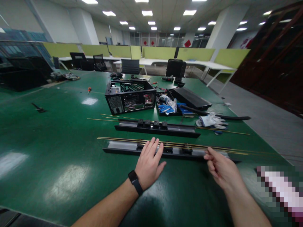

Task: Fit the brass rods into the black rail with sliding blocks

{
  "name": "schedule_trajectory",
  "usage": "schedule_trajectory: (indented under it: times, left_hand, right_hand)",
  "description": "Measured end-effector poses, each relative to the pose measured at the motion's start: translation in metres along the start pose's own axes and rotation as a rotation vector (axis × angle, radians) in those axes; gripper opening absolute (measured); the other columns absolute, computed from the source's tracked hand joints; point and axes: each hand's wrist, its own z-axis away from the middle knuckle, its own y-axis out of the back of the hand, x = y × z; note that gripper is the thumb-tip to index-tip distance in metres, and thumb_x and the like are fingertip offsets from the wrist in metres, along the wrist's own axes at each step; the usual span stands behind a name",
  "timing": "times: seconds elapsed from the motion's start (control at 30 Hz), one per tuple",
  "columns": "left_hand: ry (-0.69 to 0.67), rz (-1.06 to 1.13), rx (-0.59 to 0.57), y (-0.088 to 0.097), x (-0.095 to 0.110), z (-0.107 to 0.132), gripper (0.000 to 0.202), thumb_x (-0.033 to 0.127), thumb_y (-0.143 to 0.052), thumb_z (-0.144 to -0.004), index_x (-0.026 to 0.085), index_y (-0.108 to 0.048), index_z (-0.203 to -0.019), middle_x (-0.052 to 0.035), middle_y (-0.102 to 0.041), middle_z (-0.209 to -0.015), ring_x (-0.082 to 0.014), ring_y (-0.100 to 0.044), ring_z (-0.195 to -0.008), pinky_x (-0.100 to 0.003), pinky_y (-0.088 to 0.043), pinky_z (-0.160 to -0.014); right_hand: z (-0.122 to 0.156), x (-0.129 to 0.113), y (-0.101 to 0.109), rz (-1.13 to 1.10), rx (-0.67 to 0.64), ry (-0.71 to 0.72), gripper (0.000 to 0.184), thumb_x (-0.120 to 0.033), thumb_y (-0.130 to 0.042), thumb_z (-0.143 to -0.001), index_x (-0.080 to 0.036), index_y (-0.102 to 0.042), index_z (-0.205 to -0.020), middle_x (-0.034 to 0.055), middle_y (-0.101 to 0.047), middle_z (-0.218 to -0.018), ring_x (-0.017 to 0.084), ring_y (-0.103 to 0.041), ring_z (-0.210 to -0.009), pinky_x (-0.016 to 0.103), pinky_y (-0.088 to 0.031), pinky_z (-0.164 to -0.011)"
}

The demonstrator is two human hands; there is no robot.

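My left hand (149, 164) lies flat with fingers stretched out, its fingertips on the near black rail (123, 148) and the thin brass rods (180, 145) that lie along it. A black watch is on that wrist. My right hand (221, 168) is at the rail's right part, fingers curled and pinched at the rods; what it grips is hard to make out. A second black rail (180, 130) with several black blocks lies parallel just behind.
An open black computer case (130, 96) stands further back on the green table (59, 151). Right of it are a black tray with blue-white gloves (168, 105), a black panel (191, 98), white gloves (211, 121) and more loose rods. Office chairs and desks stand behind.
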Motion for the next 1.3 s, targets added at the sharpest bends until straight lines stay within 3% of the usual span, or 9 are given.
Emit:
schedule_trajectory:
  times: [0.17,0.33,0.47,0.97,1.1,1.3]
  left_hand:
    - [0.002,0.000,0.004,0.002,0.000,0.000,0.067,0.028,-0.057,-0.090,0.013,-0.031,-0.151,-0.0177,-0.034,-0.156,-0.0301,-0.019,-0.149,-0.054,-0.027,-0.119]
    - [0.004,0.000,0.002,0.001,-0.001,0.000,0.067,0.029,-0.057,-0.090,0.013,-0.032,-0.150,-0.0181,-0.033,-0.156,-0.0307,-0.020,-0.149,-0.054,-0.027,-0.118]
    - [0.006,-0.003,-0.003,0.001,-0.001,0.001,0.067,0.029,-0.057,-0.090,0.013,-0.032,-0.150,-0.0176,-0.032,-0.157,-0.0308,-0.018,-0.150,-0.055,-0.027,-0.118]
    - [0.004,-0.005,0.000,0.002,0.000,-0.001,0.066,0.029,-0.057,-0.090,0.012,-0.033,-0.150,-0.0174,-0.033,-0.156,-0.0304,-0.019,-0.150,-0.053,-0.025,-0.120]
    - [0.005,0.000,0.005,0.002,0.000,0.000,0.068,0.028,-0.058,-0.090,0.013,-0.031,-0.150,-0.0180,-0.034,-0.156,-0.0305,-0.019,-0.149,-0.054,-0.026,-0.119]
    - [0.006,-0.014,0.006,0.001,0.000,-0.001,0.067,0.028,-0.057,-0.090,0.013,-0.031,-0.150,-0.0174,-0.034,-0.156,-0.0303,-0.019,-0.149,-0.054,-0.027,-0.119]
  right_hand:
    - [0.000,-0.006,0.004,-0.020,0.013,-0.027,0.019,-0.028,-0.076,-0.076,-0.014,-0.064,-0.080,0.0026,-0.064,-0.064,0.004,-0.037,-0.031,0.013,-0.021,-0.021]
    - [0.000,-0.016,0.006,-0.024,0.107,-0.037,0.012,-0.023,-0.070,-0.080,-0.015,-0.062,-0.078,0.0015,-0.062,-0.062,0.004,-0.035,-0.030,0.013,-0.021,-0.021]
    - [-0.003,-0.016,0.010,-0.022,0.143,-0.013,0.015,-0.025,-0.072,-0.079,-0.016,-0.061,-0.077,0.0014,-0.062,-0.061,0.004,-0.036,-0.029,0.013,-0.021,-0.021]
    - [0.006,0.001,-0.006,0.043,-0.121,-0.040,0.033,-0.037,-0.082,-0.070,-0.012,-0.065,-0.082,0.0018,-0.062,-0.061,0.004,-0.035,-0.030,0.014,-0.019,-0.021]
    - [0.007,0.006,-0.012,0.057,-0.114,-0.042,0.035,-0.043,-0.079,-0.074,-0.012,-0.064,-0.082,0.0017,-0.062,-0.061,0.004,-0.035,-0.029,0.014,-0.019,-0.021]
    - [0.009,0.007,-0.011,0.003,-0.111,-0.017,0.028,-0.035,-0.079,-0.075,-0.012,-0.065,-0.081,0.0021,-0.063,-0.063,0.003,-0.036,-0.031,0.013,-0.021,-0.022]
